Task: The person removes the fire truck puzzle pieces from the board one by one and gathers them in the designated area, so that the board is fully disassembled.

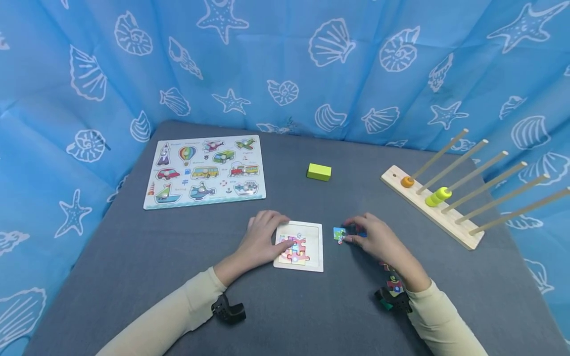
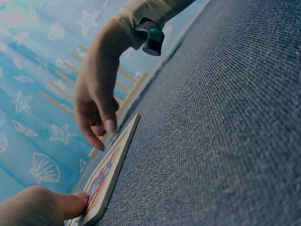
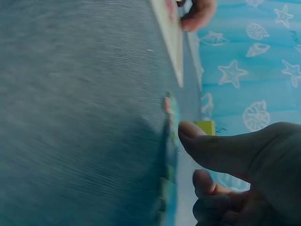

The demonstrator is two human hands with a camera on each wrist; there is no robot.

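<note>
A small square wooden puzzle tray (image 1: 315, 247) lies on the table, with several pink and red jigsaw pieces (image 1: 296, 254) fitted in its left and lower part. My left hand (image 1: 262, 237) holds the tray at its left side; the thumb (image 2: 70, 205) presses on the pieces and the fingers lie at the far edge. Right of the tray is a green and blue jigsaw piece (image 1: 338, 233). Thumb and forefinger of my right hand (image 1: 376, 239) are spread at its right edge, the other fingers bent. More blue pieces are partly hidden under that hand.
Several loose jigsaw pieces (image 1: 394, 284) lie below the right wrist. A vehicle peg puzzle board (image 1: 205, 170) lies at the back left and a yellow-green block (image 1: 318, 172) at the back. A wooden rack (image 1: 434, 210) with tall pegs and a few beads stands at the right.
</note>
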